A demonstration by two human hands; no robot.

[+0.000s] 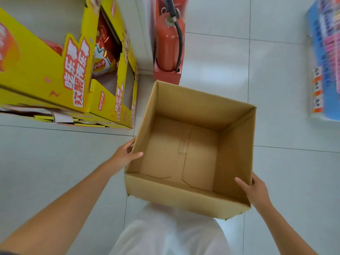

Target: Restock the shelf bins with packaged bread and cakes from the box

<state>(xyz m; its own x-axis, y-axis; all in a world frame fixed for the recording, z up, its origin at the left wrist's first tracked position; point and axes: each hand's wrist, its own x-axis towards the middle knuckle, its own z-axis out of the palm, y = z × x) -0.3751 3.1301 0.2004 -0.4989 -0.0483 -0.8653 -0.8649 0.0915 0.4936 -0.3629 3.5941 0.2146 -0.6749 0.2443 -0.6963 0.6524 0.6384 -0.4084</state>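
An open brown cardboard box [185, 197] is held in front of me over the tiled floor. Its inside is bare, with only the taped bottom flaps showing. My left hand [125, 155] grips the box's left wall, thumb hooked over the rim and fingers outside. My right hand [254, 191] grips the right wall near the front corner, thumb inside and fingers outside. No packaged bread or cakes and no shelf bins appear in view.
A yellow cardboard snack display [55, 70] with orange packets stands on the left. A red fire extinguisher [168, 43] in its stand sits just beyond the box. A blue wrapped pack with price tags [325, 61] lies at the right. White floor tiles [285, 153] surround the box.
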